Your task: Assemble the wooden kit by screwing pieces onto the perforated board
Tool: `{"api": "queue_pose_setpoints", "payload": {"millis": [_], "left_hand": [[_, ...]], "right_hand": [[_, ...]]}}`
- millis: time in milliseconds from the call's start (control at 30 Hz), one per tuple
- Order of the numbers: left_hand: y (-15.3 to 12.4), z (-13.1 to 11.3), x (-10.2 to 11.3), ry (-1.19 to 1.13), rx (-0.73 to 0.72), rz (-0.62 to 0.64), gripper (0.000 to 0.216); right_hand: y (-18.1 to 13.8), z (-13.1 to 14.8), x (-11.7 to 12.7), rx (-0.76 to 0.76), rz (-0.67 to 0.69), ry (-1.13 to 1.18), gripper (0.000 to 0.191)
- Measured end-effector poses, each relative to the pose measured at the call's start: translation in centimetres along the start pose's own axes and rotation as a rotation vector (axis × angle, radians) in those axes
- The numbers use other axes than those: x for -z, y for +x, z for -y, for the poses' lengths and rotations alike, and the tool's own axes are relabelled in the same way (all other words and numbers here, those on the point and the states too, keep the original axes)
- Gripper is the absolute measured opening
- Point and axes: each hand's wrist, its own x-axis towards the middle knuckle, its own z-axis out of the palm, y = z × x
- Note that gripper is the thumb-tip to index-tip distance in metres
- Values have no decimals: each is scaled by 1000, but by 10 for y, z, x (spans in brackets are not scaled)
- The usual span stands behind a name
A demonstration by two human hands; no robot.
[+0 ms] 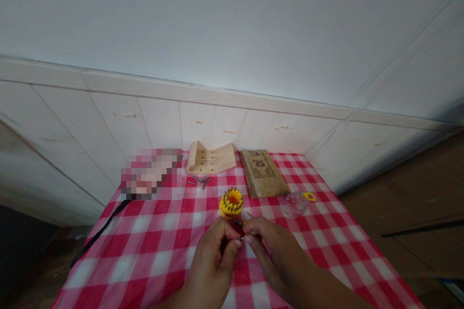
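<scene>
Metal piece (241, 239), small, silvery, probably light and stiff, best taken endwise, was pinched by left hand (213, 251) and right hand (277, 241) near yellow plastic bit-ring (227, 209).

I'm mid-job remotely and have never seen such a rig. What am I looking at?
No machine here: these are a person's bare left hand and right hand, in one picture from a head-worn camera looking forward and down. A red-and-white checked cloth covers the surface. Just beyond the hands is a yellow holder ringed with metal bits; farther back are what look like loose screws, a wooden piece with holes and a flat brown package, with a clear plastic item to the right. Both hands' fingers pinch around a small metal piece; what it is, I can't tell.
</scene>
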Motion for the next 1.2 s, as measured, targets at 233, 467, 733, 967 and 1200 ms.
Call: {"api": "queue_pose_setpoints", "payload": {"millis": [233,467,733,967,1200], "left_hand": [[1,-1,1,-51,26,18,15],[1,3,0,-59,16,36,15],[0,3,1,-22,-20,34,14],[-1,1,1,-34,-1,32,14],[0,1,1,-7,-25,46,15]], "right_hand": [[-4,-5,-4,101,-27,-37,20],[-3,-3,2,202,-6,-83,21],[-8,-3,5,114,-9,-116,21],[-8,-5,8,85,25,-98,23],[-5,-2,7,80,66,-106,21]]}}
